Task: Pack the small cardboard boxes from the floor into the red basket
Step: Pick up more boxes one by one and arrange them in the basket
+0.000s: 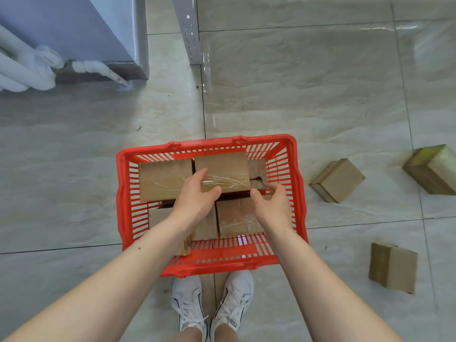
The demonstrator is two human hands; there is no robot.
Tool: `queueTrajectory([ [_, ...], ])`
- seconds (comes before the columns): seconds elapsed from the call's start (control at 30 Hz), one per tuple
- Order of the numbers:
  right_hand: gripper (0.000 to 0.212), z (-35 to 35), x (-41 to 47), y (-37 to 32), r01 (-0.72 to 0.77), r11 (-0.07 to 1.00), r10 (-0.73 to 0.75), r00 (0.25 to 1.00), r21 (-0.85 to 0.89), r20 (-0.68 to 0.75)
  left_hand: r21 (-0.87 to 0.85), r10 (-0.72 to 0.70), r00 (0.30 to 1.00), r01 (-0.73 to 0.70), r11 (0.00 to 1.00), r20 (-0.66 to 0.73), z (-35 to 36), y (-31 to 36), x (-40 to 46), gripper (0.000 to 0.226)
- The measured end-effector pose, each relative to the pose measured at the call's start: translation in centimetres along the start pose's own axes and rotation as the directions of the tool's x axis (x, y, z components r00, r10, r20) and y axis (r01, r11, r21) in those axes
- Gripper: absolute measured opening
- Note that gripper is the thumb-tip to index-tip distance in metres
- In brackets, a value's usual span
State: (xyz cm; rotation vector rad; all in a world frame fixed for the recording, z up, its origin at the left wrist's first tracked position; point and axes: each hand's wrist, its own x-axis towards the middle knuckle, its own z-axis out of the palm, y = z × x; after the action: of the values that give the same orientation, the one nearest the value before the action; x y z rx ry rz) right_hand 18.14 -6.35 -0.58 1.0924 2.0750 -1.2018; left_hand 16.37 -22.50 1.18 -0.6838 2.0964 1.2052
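The red basket [123, 183] stands on the floor right in front of my feet and holds several small cardboard boxes. A taped box [227, 169] lies on top at the far side, next to another taped box [162, 178]. My left hand [197, 196] rests on the near left corner of that top box, fingers straight and thumb spread along its near edge. My right hand [271, 201] hovers just off its near right corner, fingers loosely curled and holding nothing. Three boxes lie on the floor to the right: one tilted [336, 180], one greenish [434, 169], one nearer [393, 267].
My white shoes [212, 307] stand just behind the basket. A grey cabinet [74, 33] with white pipes [27, 70] fills the far left corner. A metal shelf post [190, 30] rises beyond the basket. The floor is glossy tile [308, 82].
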Motion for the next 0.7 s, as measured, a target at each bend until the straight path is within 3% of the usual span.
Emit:
queueTrajectory([
  [0.2,0.052,-5.1,-5.4,-1.0,-0.016,0.996,0.019,0.999,0.084,-0.041,0.074,0.056,0.998,-0.059,0.996,0.041,-0.8,3.7,-5.3,0.062],
  [0.33,0.038,-9.1,-7.3,-0.3,-0.036,0.983,0.057,0.992,0.177,-0.114,0.124,0.100,0.992,-0.109,0.986,0.075,0.0,6.1,-7.9,0.059],
  [0.7,0.034,-19.9,-8.3,6.7,-0.094,0.900,0.191,0.963,0.425,-0.192,0.166,0.214,0.956,-0.248,0.954,0.202,8.9,11.5,-14.1,0.050],
])
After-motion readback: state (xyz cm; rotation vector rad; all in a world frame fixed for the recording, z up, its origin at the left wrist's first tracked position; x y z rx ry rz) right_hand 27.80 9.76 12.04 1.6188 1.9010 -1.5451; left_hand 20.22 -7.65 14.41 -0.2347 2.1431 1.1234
